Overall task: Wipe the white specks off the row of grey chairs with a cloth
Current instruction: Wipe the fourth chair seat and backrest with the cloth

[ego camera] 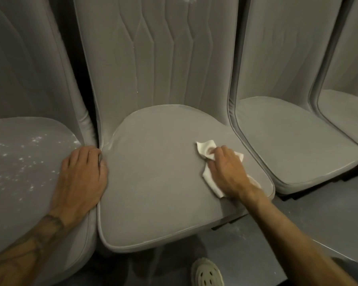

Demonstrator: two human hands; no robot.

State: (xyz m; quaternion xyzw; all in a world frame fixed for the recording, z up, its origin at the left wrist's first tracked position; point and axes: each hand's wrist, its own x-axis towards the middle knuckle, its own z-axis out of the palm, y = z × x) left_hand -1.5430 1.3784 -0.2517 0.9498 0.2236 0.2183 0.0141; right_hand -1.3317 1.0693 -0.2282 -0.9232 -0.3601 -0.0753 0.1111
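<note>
Grey padded chairs stand side by side in a row. On the seat of the middle chair [157, 174], near its right side, my right hand [227, 172] presses a crumpled white cloth [208, 150] flat. That seat looks free of specks. My left hand [81, 178] lies palm down on the right edge of the left chair's seat [19, 157], fingers touching the seam between the two chairs. Many white specks [25, 159] dot the left seat. A few specks show on the middle chair's backrest [136, 75].
Two more grey seats [293, 141] continue the row to the right. Below the seats is a dark grey floor [246, 244] with faint white dust. My light shoe [207, 273] stands just in front of the middle chair.
</note>
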